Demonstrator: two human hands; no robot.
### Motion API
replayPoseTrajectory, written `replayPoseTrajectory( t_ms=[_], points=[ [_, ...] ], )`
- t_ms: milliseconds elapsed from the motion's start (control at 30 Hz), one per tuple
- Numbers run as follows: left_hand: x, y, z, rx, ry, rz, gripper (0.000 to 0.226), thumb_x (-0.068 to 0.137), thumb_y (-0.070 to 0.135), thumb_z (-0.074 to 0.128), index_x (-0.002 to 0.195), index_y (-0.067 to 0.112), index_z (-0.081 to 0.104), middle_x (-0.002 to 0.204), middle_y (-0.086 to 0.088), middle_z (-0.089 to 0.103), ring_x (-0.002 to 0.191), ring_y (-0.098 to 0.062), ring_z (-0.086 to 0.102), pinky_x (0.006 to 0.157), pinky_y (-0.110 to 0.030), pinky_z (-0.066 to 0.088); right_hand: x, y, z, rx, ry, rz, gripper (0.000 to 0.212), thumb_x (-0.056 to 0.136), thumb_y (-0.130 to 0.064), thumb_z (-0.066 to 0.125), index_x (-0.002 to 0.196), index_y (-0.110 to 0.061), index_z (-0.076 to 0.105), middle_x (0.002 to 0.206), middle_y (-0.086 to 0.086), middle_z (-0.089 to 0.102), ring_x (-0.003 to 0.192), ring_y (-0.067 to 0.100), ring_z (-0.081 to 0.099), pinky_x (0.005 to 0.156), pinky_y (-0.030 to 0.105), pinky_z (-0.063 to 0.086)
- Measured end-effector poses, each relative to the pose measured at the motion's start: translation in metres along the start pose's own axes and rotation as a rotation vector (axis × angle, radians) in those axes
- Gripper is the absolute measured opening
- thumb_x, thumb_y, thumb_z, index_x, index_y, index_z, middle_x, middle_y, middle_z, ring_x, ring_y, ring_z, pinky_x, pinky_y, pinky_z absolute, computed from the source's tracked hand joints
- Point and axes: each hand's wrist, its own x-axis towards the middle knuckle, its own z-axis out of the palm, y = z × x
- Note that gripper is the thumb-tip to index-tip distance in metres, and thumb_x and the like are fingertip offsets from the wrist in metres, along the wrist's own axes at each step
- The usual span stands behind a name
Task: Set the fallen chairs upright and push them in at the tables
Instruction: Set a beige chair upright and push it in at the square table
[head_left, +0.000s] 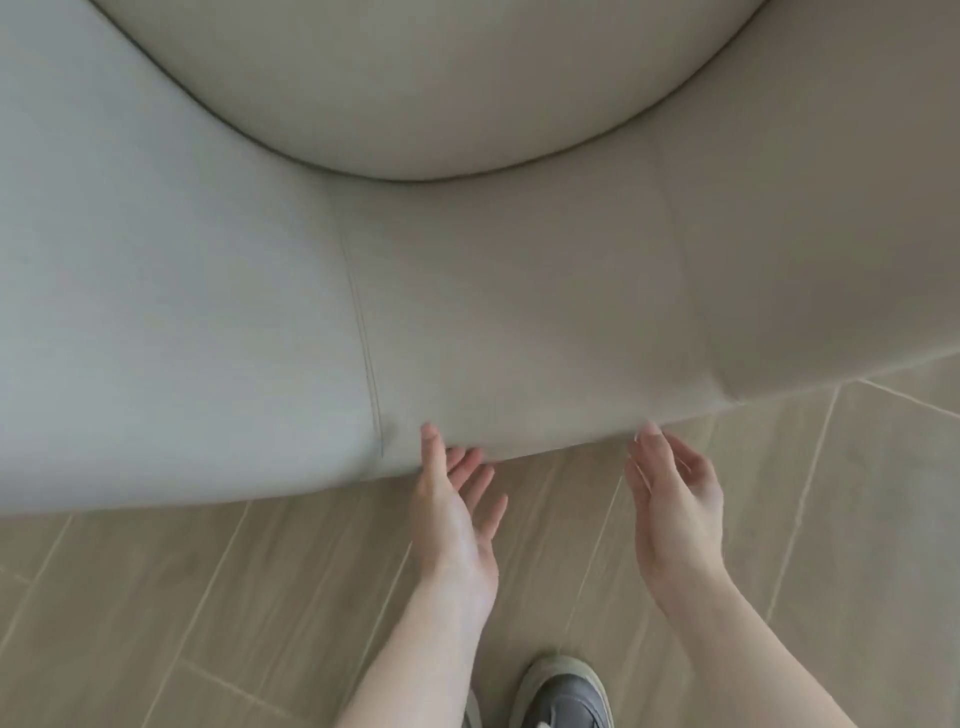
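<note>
Chair (519, 312) in pale beige upholstery fills the upper part of the view, seen from close above: its curved back wraps round a rounded seat cushion (415, 88), and a stitched seam (363, 338) runs down the padding. It stands on a wood-look tiled floor (208, 597), apparently upright, though no legs are in sight.

Both hands are at the near edge of the chair, just apart from each other. The left hand (457, 519) is spread flat, palm turned inward, its thumb against the edge and its fingers straight beneath it. The right hand (675, 519) has loosely curved fingers that hold nothing – only a fingertip meets the edge.

Between the forearms, a grey shoe (563, 696) rests on the floor.
</note>
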Motion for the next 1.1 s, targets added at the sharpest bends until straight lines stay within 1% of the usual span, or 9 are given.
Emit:
replayPoseTrajectory(
  t_ms=[67, 167, 400, 567, 667, 800, 967, 1033, 1100],
  points=[
    [0.02, -0.011, -0.001, -0.013, 0.031, -0.077, 0.076, 0.077, 0.071, 0.076, 0.124, 0.013, 0.06, 0.125, -0.006, 0.071, 0.116, -0.018, 0.07, 0.101, -0.048, 0.057, 0.019, 0.012, 0.007, 0.055, -0.004, 0.059, 0.113, 0.053, -0.069, 0.091, 0.145, -0.017, 0.05, 0.139, -0.002, 0.065, 0.129, 0.012, 0.065, 0.118, 0.037, 0.044],
    [0.038, -0.016, 0.006, -0.147, 0.021, -0.054, 0.088, 0.056, 0.064, 0.088, 0.13, 0.021, 0.063, 0.131, 0.002, 0.071, 0.123, -0.017, 0.066, 0.101, -0.044, 0.057, 0.047, 0.016, 0.021, 0.165, -0.047, 0.062, 0.095, 0.058, -0.053, 0.093, 0.139, -0.022, 0.055, 0.128, -0.01, 0.076, 0.12, 0.008, 0.072, 0.113, 0.034, 0.049],
    [0.051, -0.002, 0.033, -0.456, 0.065, -0.03, 0.083, 0.05, 0.044, 0.098, 0.128, 0.025, 0.075, 0.111, 0.003, 0.084, 0.115, -0.019, 0.075, 0.104, -0.043, 0.059, 0.067, -0.001, 0.043, 0.392, -0.077, 0.184, 0.077, 0.065, -0.033, 0.098, 0.135, -0.034, 0.065, 0.123, -0.013, 0.079, 0.111, 0.009, 0.076, 0.082, 0.028, 0.063],
    [-0.005, 0.036, 0.036, -0.426, 0.131, -0.004, 0.077, 0.05, 0.046, 0.096, 0.122, 0.027, 0.076, 0.101, 0.004, 0.085, 0.109, -0.019, 0.076, 0.104, -0.049, 0.06, 0.028, -0.049, 0.043, 0.433, -0.011, 0.154, 0.074, 0.07, -0.023, 0.095, 0.136, -0.033, 0.065, 0.123, -0.011, 0.079, 0.111, 0.013, 0.077, 0.094, 0.041, 0.061],
    [-0.073, 0.086, 0.049, -0.428, 0.2, 0.012, 0.093, 0.05, 0.045, 0.099, 0.135, 0.027, 0.066, 0.114, 0.0, 0.083, 0.11, -0.024, 0.078, 0.095, -0.05, 0.064, -0.016, -0.11, 0.047, 0.403, 0.015, 0.1, 0.066, 0.071, -0.022, 0.093, 0.128, -0.039, 0.063, 0.12, -0.016, 0.079, 0.106, 0.008, 0.078, 0.092, 0.041, 0.06],
    [-0.162, 0.175, 0.085, -0.423, 0.248, 0.053, 0.075, 0.074, 0.037, 0.096, 0.14, 0.026, 0.06, 0.122, -0.002, 0.08, 0.108, -0.027, 0.079, 0.087, -0.051, 0.066, -0.071, -0.226, 0.074, 0.367, 0.023, 0.05, 0.056, 0.084, -0.011, 0.087, 0.127, -0.039, 0.064, 0.118, -0.016, 0.079, 0.105, 0.006, 0.078, 0.092, 0.039, 0.059],
    [-0.248, 0.304, 0.151, -0.447, 0.251, 0.153, 0.066, 0.079, 0.022, 0.096, 0.132, 0.019, 0.057, 0.118, -0.001, 0.079, 0.098, -0.025, 0.08, 0.063, -0.042, 0.066, -0.113, -0.385, 0.13, 0.373, -0.004, 0.037, 0.063, 0.082, -0.007, 0.087, 0.134, -0.029, 0.06, 0.116, -0.012, 0.08, 0.108, 0.013, 0.076, 0.087, 0.039, 0.061],
    [-0.269, 0.356, 0.183, -0.453, 0.225, 0.196, 0.064, 0.076, 0.017, 0.097, 0.122, 0.019, 0.053, 0.118, -0.004, 0.077, 0.1, -0.028, 0.079, 0.073, -0.05, 0.067, -0.117, -0.447, 0.163, 0.372, -0.003, 0.007, 0.065, 0.081, -0.008, 0.089, 0.135, -0.025, 0.058, 0.118, -0.008, 0.078, 0.101, 0.012, 0.076, 0.072, 0.035, 0.064],
    [-0.286, 0.409, 0.214, -0.474, 0.197, 0.238, 0.064, 0.073, 0.014, 0.099, 0.117, 0.019, 0.053, 0.117, -0.003, 0.077, 0.101, -0.028, 0.078, 0.084, -0.054, 0.066, -0.121, -0.507, 0.199, 0.383, 0.036, -0.025, 0.07, 0.079, -0.012, 0.092, 0.135, -0.02, 0.051, 0.119, -0.007, 0.073, 0.097, 0.01, 0.073, 0.074, 0.035, 0.063]
  ],
)
